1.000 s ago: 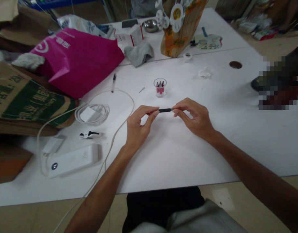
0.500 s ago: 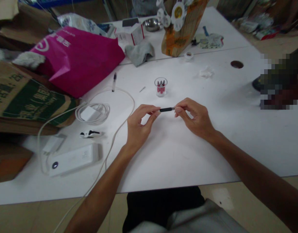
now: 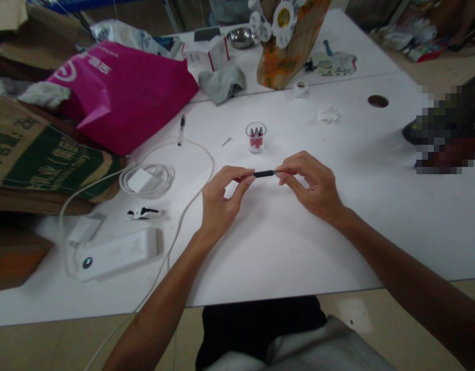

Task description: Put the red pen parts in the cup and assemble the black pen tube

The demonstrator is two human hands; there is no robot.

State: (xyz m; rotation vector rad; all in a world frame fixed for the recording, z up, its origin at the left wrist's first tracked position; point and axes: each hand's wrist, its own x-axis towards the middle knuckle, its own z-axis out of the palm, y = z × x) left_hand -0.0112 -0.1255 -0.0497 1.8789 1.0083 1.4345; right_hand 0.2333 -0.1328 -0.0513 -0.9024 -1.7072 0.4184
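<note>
My left hand (image 3: 225,198) pinches the left end of a slim, black, pen-like rod (image 3: 263,174) between thumb and fingers. At the rod's right end a short greyish tip shows, and my right hand (image 3: 312,185) is closed on it with thumb and fingertips. Both ends are partly hidden by the fingers, and the rod lies level above the white table. Just beyond it stands a small clear cup (image 3: 256,125) with several red, dark-tipped sticks (image 3: 256,139) upright inside. A thin, small grey piece (image 3: 227,141) lies left of the cup.
On the left are a capped pen (image 3: 182,130), a coiled white cable (image 3: 167,180), black-and-white clippers (image 3: 144,213) and a white power bank (image 3: 117,255). Farther back are a magenta bag (image 3: 132,93), a grey cloth (image 3: 222,84), a tape roll (image 3: 300,89) and crumpled tissue (image 3: 329,115).
My right hand has shifted very slightly, its knuckles a little higher. Both hands keep hold of the black rod, and the things on the table stay in place.
</note>
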